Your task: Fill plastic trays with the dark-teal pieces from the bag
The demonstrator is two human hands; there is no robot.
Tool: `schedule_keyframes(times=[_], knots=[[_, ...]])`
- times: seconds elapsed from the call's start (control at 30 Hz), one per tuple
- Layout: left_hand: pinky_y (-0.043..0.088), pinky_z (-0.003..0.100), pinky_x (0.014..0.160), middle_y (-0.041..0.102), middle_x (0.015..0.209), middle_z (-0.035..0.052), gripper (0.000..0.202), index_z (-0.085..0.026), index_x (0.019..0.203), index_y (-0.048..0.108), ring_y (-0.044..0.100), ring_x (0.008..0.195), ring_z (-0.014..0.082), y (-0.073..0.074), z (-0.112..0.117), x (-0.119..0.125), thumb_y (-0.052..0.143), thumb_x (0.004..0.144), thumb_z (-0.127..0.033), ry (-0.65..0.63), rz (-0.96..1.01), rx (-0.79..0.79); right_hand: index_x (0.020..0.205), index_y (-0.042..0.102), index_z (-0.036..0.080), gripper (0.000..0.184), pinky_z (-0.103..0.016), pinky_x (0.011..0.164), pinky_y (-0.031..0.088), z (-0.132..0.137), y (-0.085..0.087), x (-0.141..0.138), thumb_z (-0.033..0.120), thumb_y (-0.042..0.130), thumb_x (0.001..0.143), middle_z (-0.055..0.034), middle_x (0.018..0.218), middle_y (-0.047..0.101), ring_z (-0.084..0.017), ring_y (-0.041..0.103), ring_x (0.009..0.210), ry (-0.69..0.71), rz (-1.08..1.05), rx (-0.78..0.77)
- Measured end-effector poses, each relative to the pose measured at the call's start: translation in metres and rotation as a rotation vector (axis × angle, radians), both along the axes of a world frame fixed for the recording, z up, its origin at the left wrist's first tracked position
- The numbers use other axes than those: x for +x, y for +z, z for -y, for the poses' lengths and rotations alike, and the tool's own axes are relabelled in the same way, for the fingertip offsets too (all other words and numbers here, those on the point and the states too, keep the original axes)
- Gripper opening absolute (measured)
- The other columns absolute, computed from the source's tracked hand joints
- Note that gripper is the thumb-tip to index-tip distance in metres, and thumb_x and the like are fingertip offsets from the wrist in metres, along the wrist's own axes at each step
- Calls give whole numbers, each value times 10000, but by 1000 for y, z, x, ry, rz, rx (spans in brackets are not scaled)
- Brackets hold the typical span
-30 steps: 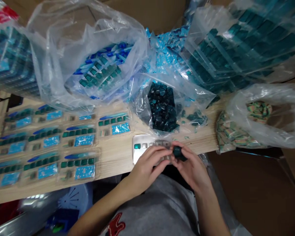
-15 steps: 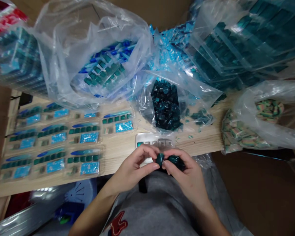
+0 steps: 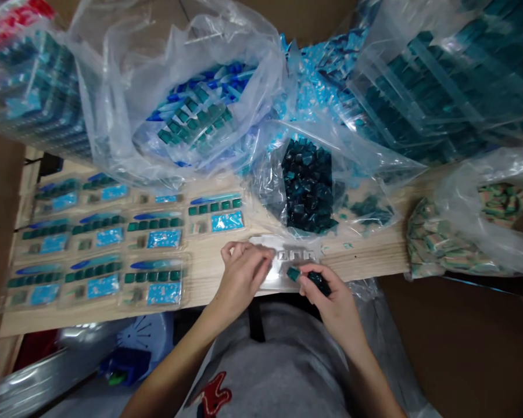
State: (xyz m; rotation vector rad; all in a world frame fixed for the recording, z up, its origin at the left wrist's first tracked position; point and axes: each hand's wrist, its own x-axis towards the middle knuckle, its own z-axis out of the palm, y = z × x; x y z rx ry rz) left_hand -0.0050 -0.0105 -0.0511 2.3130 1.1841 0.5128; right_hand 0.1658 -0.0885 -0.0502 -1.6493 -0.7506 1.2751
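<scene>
A clear plastic tray (image 3: 279, 283) with a row of square pockets lies at the table's front edge. My left hand (image 3: 244, 273) is over the tray's left end, its fingers drawn together at the pocket row; whatever they hold is hidden behind them. At the tray's right side, my right hand (image 3: 325, 287) is closed around several dark teal cubes. One teal cube (image 3: 293, 273) sticks out between its thumb and forefinger. Behind the tray, an opened clear bag (image 3: 265, 194) holds a heap of similar dark cubes (image 3: 308, 186).
Filled trays (image 3: 154, 278) with teal cubes, a blue pen-like piece and a blue patterned packet stand in rows at left. A large bag (image 3: 126, 110) of blue pieces lies behind. On the right are a bag of striped pieces (image 3: 436, 238) and stacked teal packs (image 3: 453, 87).
My left hand has moved left and away from my right hand, down to the tray's pockets. The teal cube it pinched is now out of sight. My right hand still holds its cubes.
</scene>
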Motion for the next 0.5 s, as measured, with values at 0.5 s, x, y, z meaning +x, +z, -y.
schedule_keyframes(times=[0.5], knots=[[504,372,807,638,1026,104,182,-153,1098,563,593,938,233,-10,26,28,492,947,-225,-257,-59,-56,776,631,207,184,-226,491,402,6,-10,17,388,645,802,43,567,574,-96,465,470,-105,-51,24]])
